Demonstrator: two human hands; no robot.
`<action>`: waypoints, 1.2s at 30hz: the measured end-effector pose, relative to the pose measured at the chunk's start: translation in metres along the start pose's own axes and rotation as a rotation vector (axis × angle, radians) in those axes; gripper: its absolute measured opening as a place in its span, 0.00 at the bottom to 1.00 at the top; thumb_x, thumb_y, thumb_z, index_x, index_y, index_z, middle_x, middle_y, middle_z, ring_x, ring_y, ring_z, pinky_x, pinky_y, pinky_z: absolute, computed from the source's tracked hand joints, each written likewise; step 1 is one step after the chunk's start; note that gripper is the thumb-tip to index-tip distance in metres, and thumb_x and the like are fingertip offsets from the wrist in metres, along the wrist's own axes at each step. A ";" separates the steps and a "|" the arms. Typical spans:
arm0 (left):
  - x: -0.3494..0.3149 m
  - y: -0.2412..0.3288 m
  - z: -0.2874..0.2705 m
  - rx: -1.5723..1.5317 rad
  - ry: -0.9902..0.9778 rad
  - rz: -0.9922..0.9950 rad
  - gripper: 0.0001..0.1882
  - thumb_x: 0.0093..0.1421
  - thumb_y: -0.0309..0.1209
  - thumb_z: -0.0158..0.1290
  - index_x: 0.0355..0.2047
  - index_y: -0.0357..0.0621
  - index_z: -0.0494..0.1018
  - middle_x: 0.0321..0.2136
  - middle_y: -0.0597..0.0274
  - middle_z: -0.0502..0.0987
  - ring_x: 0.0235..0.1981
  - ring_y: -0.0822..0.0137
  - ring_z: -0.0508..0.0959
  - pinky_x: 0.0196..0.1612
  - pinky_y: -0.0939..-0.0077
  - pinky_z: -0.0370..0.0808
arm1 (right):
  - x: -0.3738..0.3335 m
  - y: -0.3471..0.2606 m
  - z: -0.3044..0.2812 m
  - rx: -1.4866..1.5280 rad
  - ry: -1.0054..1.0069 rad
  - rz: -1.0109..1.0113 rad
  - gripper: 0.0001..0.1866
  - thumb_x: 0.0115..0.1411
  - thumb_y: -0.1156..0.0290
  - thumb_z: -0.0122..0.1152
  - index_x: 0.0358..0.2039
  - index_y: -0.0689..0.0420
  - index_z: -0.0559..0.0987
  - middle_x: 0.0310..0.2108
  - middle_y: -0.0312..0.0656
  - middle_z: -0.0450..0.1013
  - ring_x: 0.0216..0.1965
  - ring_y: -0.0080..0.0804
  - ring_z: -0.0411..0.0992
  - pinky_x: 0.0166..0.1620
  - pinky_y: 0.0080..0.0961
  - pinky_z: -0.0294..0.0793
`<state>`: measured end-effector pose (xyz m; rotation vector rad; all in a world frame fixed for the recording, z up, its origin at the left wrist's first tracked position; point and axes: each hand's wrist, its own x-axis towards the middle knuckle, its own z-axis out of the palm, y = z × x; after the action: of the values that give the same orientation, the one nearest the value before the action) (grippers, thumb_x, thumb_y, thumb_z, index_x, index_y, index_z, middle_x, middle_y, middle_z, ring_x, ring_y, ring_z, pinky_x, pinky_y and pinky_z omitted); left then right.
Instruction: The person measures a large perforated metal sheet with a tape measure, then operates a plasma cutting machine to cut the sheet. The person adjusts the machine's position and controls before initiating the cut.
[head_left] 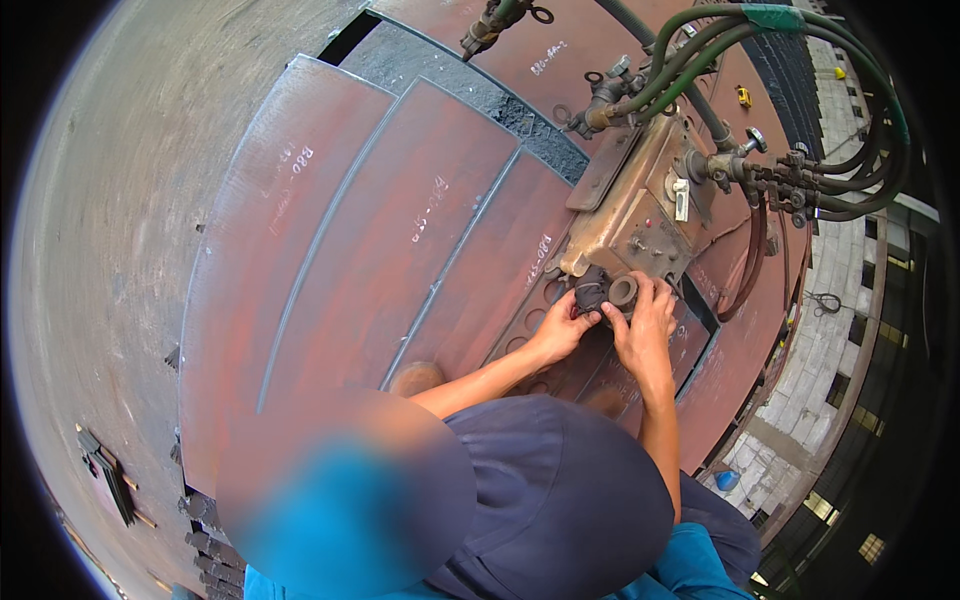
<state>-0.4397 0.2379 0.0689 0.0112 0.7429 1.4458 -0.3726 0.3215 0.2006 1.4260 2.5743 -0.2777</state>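
My left hand [563, 328] pinches the lower side of a black, wrapped-looking lump [591, 287] at the near end of a worn tan cutting machine [640, 225]. Right beside the lump is a round, hollow, brownish metal fitting [623, 291]. My right hand [648, 322] curls around it, thumb on the near side and fingers on the far right. Both hands are close together, and the two pieces appear to touch. Whether either piece is fixed to the machine, I cannot tell.
Reddish steel plates [400, 230] with cut seams and chalk marks spread to the left. Green hoses [720, 35] loop from torch fittings [605, 105] above the machine. A yellow tape measure [743, 96] lies on the far plate. A pale tiled walkway [835, 270] runs along the right.
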 end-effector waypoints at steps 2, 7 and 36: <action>-0.002 0.003 -0.001 0.005 -0.002 -0.008 0.19 0.68 0.23 0.57 0.58 0.41 0.69 0.48 0.67 0.78 0.49 0.74 0.75 0.56 0.74 0.71 | -0.001 -0.002 -0.001 -0.011 -0.006 0.016 0.33 0.63 0.58 0.67 0.65 0.52 0.65 0.63 0.59 0.58 0.65 0.61 0.57 0.62 0.64 0.57; -0.002 0.000 -0.008 0.063 -0.015 0.002 0.18 0.69 0.28 0.58 0.58 0.41 0.70 0.46 0.66 0.79 0.47 0.75 0.76 0.53 0.76 0.73 | -0.002 -0.006 -0.005 0.028 -0.040 0.029 0.35 0.63 0.57 0.67 0.66 0.50 0.64 0.64 0.59 0.57 0.68 0.61 0.55 0.63 0.68 0.53; 0.015 0.282 0.281 1.600 0.056 0.059 0.18 0.76 0.46 0.44 0.53 0.48 0.73 0.27 0.74 0.66 0.19 0.83 0.61 0.19 0.85 0.57 | 0.124 0.252 -0.170 1.351 -0.286 0.026 0.20 0.76 0.52 0.47 0.41 0.58 0.73 0.23 0.28 0.61 0.21 0.18 0.61 0.23 0.21 0.65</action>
<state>-0.5600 0.4163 0.4041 1.2098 1.7593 0.5683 -0.2348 0.5966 0.3148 1.4443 2.0068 -2.2851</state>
